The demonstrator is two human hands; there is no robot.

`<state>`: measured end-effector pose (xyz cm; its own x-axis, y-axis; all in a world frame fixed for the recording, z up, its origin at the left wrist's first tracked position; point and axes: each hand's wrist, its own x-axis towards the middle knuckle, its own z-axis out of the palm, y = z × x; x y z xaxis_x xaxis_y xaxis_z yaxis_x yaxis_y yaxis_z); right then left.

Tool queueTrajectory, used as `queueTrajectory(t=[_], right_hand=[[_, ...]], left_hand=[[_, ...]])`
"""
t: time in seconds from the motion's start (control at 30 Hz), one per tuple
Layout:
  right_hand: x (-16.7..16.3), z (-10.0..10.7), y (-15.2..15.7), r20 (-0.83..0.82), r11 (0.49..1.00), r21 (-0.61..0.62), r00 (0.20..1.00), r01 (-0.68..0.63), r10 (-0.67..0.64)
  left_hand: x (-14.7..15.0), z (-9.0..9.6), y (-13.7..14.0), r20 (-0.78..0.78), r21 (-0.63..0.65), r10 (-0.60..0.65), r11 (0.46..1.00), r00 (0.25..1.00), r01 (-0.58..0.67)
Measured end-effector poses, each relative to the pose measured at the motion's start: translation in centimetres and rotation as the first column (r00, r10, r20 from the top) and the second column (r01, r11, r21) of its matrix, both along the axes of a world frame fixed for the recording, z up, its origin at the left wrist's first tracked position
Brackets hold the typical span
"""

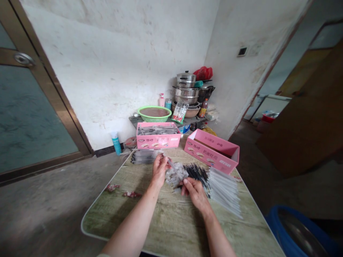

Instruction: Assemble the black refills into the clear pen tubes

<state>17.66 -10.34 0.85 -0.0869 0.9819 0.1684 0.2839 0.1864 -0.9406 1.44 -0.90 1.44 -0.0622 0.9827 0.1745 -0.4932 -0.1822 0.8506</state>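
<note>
My left hand (160,170) pinches a slim translucent pen barrel (173,167), which slants down toward my right hand. The thumb and fingers of my right hand (195,192) are closed just above the table; what lies between them is too small to tell. Between the hands is a heap of small whitish translucent pieces (173,176). Beyond my right hand lies a pile of thin dark refills (197,173), with clear empty tubes (225,191) fanned out beside it. Past my left hand, a row of pens (146,156) rests at the table's far left.
A pink box (158,142) filled with pens stands at the far edge, and another pink box (211,151) sits right of it. The table (118,214) has a wood-look top. Behind are a green basin (154,119) and stacked pots (186,92). A blue tub (276,221) stands at right.
</note>
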Motion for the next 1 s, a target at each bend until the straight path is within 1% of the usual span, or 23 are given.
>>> queueTrajectory(t=[0.07,0.1,0.2,0.27,0.47,0.6,0.73,0.8,1.0], right_hand=[[0.0,-0.1,0.1,-0.057,1.0,-0.02,0.998,-0.011,0.01],[0.0,-0.2,0.1,-0.084,1.0,-0.028,0.996,-0.012,0.009],[0.0,-0.2,0.2,-0.135,0.999,-0.037,0.991,0.001,-0.006],[0.0,-0.2,0.2,-0.145,0.999,-0.032,0.989,0.009,-0.013],[0.0,-0.6,0.4,-0.154,0.999,-0.035,0.988,0.018,-0.023],[0.1,-0.7,0.5,-0.112,0.997,-0.01,0.991,0.076,-0.077],[0.0,-0.4,0.5,-0.158,0.992,-0.029,0.979,0.124,-0.127],[0.1,-0.2,0.4,-0.163,0.993,-0.036,0.98,0.109,-0.113],[0.2,-0.1,0.2,-0.09,0.998,-0.039,0.995,0.044,-0.047]], left_hand=[[0.1,0.0,-0.3,0.005,-0.003,-0.053,0.999,0.999,0.053],[0.1,0.0,-0.4,-0.002,-0.008,-0.098,0.995,0.995,0.098],[0.1,0.0,-0.8,-0.068,-0.046,-0.271,0.962,0.96,0.269],[0.2,-0.1,-0.9,-0.106,-0.076,-0.331,0.943,0.938,0.324],[0.5,-0.7,-0.6,-0.128,-0.137,-0.299,0.95,0.946,0.282],[0.5,-1.0,-0.4,-0.12,-0.154,-0.295,0.949,0.948,0.276],[0.5,-1.1,-0.3,-0.116,-0.161,-0.301,0.946,0.947,0.281],[0.5,-1.1,-0.3,-0.112,-0.159,-0.293,0.948,0.949,0.274],[0.4,-1.1,-0.3,-0.112,-0.149,-0.289,0.951,0.951,0.271]])
